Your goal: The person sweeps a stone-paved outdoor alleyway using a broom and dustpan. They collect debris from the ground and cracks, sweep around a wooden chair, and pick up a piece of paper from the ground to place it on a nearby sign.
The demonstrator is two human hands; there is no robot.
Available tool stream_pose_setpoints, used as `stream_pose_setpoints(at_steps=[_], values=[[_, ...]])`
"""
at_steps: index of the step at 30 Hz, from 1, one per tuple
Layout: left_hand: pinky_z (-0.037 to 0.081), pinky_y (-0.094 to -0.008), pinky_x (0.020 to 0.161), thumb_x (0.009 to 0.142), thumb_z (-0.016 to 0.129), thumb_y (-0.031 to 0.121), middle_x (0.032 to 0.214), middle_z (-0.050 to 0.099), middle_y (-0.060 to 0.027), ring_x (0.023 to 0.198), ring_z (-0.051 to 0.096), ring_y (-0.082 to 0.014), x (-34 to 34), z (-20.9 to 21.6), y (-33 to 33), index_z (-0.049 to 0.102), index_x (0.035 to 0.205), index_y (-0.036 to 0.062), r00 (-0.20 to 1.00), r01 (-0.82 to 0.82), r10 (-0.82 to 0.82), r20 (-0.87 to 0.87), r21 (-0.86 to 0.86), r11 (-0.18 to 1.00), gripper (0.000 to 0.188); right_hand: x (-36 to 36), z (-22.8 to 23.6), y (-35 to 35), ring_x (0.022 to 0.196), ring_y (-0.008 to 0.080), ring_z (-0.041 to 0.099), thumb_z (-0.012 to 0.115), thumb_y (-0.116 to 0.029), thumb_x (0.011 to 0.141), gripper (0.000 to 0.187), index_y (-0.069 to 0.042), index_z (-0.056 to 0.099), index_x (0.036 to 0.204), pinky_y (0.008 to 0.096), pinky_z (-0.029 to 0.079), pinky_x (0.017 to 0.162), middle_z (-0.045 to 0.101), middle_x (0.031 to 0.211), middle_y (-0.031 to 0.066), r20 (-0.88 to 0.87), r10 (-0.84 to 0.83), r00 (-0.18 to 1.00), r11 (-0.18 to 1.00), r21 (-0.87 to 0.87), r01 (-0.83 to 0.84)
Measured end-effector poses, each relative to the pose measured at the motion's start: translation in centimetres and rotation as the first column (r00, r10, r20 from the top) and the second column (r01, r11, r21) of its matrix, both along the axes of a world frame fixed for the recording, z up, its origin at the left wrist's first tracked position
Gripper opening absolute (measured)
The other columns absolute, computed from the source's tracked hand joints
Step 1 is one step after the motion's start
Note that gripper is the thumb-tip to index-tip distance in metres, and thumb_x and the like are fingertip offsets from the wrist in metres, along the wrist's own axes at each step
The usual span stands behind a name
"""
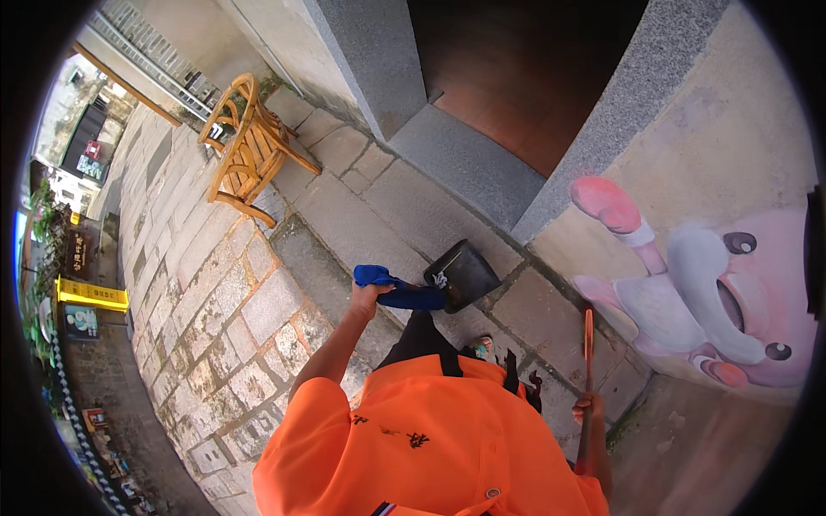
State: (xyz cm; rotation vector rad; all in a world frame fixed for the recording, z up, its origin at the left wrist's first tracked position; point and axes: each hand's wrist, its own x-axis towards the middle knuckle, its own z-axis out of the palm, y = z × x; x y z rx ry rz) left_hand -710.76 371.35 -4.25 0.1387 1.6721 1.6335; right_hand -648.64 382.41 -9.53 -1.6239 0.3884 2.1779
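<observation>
My left hand is closed round a bunched blue cloth-like thing, held out in front of my body. Its far end overlaps a black dustpan with some pale scraps inside; whether the two are joined I cannot tell. Low on the right, my right hand grips a thin stick, orange toward its far end and dark below the hand. What the stick belongs to does not show. Part of my shoe appears below the dustpan.
Stone paving runs along a wall. A wooden armchair stands ahead on the left. A granite door sill leads into a dark doorway. At right, the wall bears a painted pink cartoon figure. A yellow sign hangs far left.
</observation>
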Motion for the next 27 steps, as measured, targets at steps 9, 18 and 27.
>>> stream_pose_setpoints(at_steps=[9,18,27], values=[[0.046,-0.0317,0.074,0.052,0.069,-0.008,0.082,0.062,-0.0040,0.076,0.058,-0.0180,-9.7,-4.3,-8.3,0.061,0.087,0.0035,0.971,-0.238,0.235,-0.038,-0.121,0.964,0.038,-18.8,-0.9,9.0,0.044,0.0126,0.046,0.044,-0.010,0.073,0.016,-0.011,0.044,0.057,0.0285,0.039,0.040,0.043,0.049,-0.0014,-0.127,0.266,0.955,0.959,0.131,-0.250],[0.047,-0.0321,0.074,0.053,0.065,-0.013,0.086,0.060,-0.0049,0.078,0.058,-0.0187,-21.0,-3.9,-15.6,0.056,0.092,0.0038,0.868,-0.497,0.493,-0.065,-0.154,0.854,0.043,-46.6,-4.0,13.4,0.047,0.0130,0.049,0.049,-0.013,0.073,0.014,-0.013,0.045,0.060,0.0279,0.044,0.044,0.051,0.056,-0.0013,-0.310,0.292,0.905,0.955,0.049,-0.291],[0.046,-0.0328,0.078,0.054,0.067,-0.010,0.087,0.060,-0.0048,0.079,0.057,-0.0206,-29.4,-7.1,-20.8,0.058,0.092,0.0038,0.678,-0.732,0.732,-0.069,-0.153,0.664,0.042,-77.5,3.5,15.6,0.042,0.0083,0.046,0.045,-0.008,0.073,0.016,-0.015,0.042,0.059,0.0223,0.032,0.034,0.046,0.050,-0.0075,-0.008,0.569,0.823,0.821,0.066,-0.567]])
